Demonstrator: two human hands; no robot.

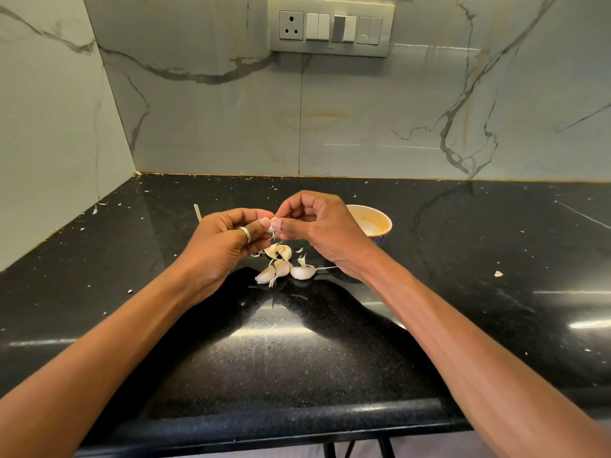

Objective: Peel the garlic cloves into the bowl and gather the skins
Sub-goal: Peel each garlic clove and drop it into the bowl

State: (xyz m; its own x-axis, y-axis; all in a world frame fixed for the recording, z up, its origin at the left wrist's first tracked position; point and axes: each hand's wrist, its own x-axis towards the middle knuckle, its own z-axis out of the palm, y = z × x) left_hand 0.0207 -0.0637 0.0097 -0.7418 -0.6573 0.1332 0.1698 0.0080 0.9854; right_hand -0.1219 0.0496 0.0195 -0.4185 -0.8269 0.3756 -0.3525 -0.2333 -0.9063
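1. The left hand (224,241), left of the bowl (375,220), is curling its fingers and pinching a garlic clove (272,224).
2. That pale clove, skin trailing, is hanging left of the bowl, above the tabletop (297,342).
3. Loose cloves (281,266) and skins are lying left of the bowl, nearer the person.
4. The right hand (317,226), hiding the bowl's left rim, is pinching the same clove.

Counted: left hand (221,242) and right hand (320,223), two; bowl (380,223), one; held clove (272,225), one; loose cloves (282,267) at centre frame, about five.
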